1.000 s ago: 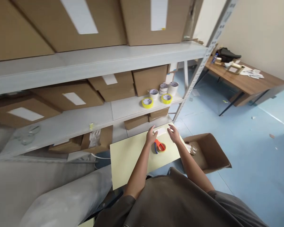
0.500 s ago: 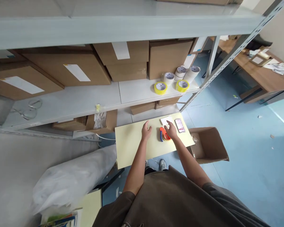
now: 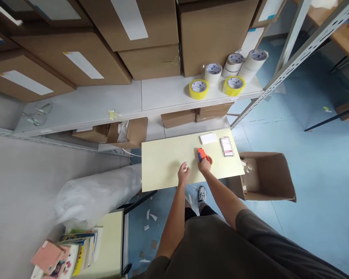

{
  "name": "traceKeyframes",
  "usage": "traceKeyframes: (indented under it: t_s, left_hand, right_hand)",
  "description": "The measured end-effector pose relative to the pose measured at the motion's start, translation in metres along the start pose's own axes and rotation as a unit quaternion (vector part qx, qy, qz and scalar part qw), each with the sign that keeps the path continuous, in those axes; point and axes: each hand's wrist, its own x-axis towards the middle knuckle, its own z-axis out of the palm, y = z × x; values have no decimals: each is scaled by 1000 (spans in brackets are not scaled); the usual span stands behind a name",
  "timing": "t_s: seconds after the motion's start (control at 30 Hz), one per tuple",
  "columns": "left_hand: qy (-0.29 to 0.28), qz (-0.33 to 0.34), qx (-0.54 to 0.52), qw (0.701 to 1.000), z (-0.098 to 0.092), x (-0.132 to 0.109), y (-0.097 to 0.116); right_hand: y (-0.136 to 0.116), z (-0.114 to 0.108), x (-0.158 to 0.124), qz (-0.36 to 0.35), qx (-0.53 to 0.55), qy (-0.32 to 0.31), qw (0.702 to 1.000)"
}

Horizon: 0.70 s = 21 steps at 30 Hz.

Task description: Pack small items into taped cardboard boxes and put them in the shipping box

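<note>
- One hand, the right, is closed around the orange-and-blue plastic tape dispenser, on or just above the pale yellow rectangular tabletop; which, I cannot tell
- Left hand, fingers loosely curled, half open and holding nothing, is near the tabletop's front edge
- Flat white rectangular slip lies beyond the dispenser

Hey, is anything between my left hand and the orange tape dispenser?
Nothing visible stands between your left hand and the orange tape dispenser, just pale tabletop. Your right hand covers the dispenser's near part, though.
</note>
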Motion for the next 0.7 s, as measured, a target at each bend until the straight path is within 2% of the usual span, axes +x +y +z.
traceKeyframes:
  t_s: [0.13,0.23,0.3,0.5,0.6,0.7]
  left_hand:
    - [7,-14,-6,1000,-9,-15,-3]
    - [9,-4,-14,1000,-15,-18,11]
    - [5,13,-17,1000,-18,-17,25]
    - [-18,80,-35,996,-40,-2,82]
    - [-20,127,-57,990,-60,10,120]
    - [-23,179,-81,980,-84,21,166]
  right_hand:
    - [20,-3,0,-29,46,-21,998]
    - [34,-13,-6,-130,86,-1,988]
    - [35,-27,-11,-190,85,15,978]
    - [-2,-95,-27,-216,25,34,975]
    - [-24,-132,-42,-256,13,63,965]
    - [-41,-166,-67,-314,43,118,941]
